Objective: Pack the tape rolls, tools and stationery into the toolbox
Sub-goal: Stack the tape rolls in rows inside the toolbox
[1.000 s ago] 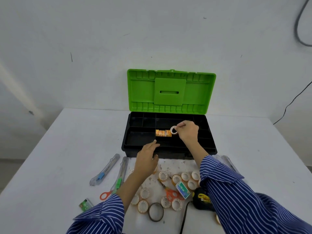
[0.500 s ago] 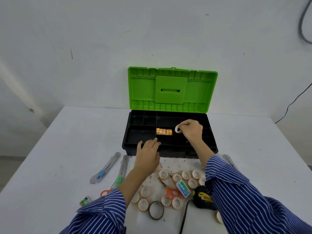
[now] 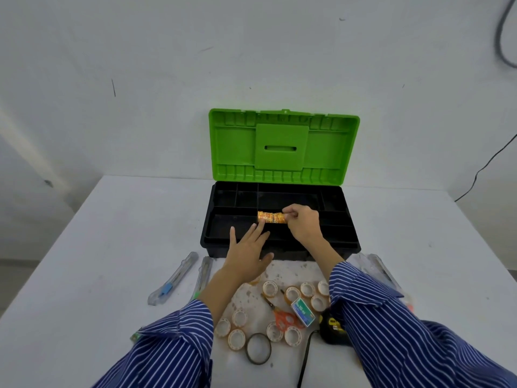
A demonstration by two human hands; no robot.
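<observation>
A black toolbox [image 3: 208, 242] with its green lid [image 3: 279, 147] standing open sits at the middle of the white table. A short row of orange-patterned tape rolls [image 3: 268, 217] lies in its tray. My right hand [image 3: 303, 224] pinches a small tape roll against the right end of that row; the roll itself is mostly hidden by my fingers. Over the box's front edge my left hand [image 3: 247, 254] is spread flat, one fingertip touching the row's left end. Several loose tape rolls [image 3: 270, 288] lie on the table in front.
Orange scissors [image 3: 285, 317], a staples box [image 3: 303, 312], a black tape measure [image 3: 333, 327] and a dark tape ring [image 3: 258, 348] lie near me. Two utility knives [image 3: 173, 278] lie at the left, clear packets [image 3: 380, 268] at the right. A black cable [image 3: 305, 357] runs off the front.
My right hand has lowered the small roll from above the tray down to the right end of the row. My left hand has moved forward and spread over the box's front edge.
</observation>
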